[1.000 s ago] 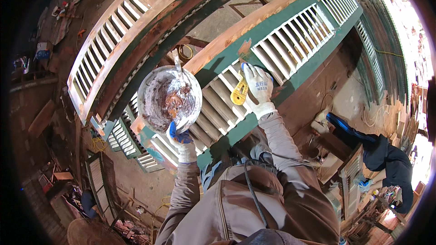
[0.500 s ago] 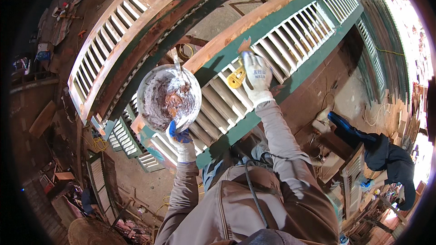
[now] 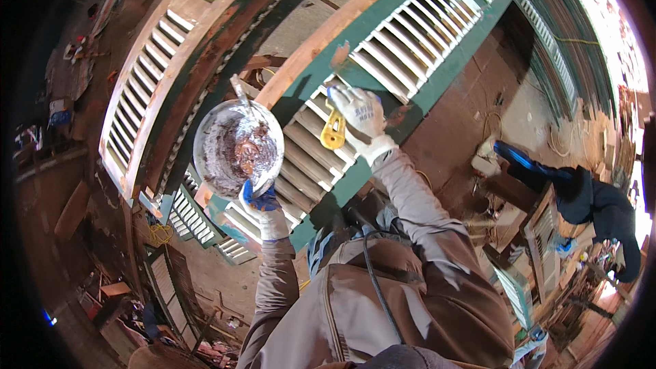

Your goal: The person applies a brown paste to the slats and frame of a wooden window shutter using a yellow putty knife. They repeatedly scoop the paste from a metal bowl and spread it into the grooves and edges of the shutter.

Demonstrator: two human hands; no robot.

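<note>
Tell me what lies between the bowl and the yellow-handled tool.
In the head view, only pale louvre slats of the green shutter separate the bowl from the yellow-handled tool.

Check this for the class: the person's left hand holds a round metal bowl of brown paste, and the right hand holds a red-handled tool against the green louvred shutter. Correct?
Not quite. In the head view the tool in the right hand has a yellow handle, not red. The left hand does hold the round metal bowl, and the shutter is green.

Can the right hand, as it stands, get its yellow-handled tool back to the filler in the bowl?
Probably yes: the right hand holds the tool beside the bowl, whose open top faces up, with nothing between them.
</note>
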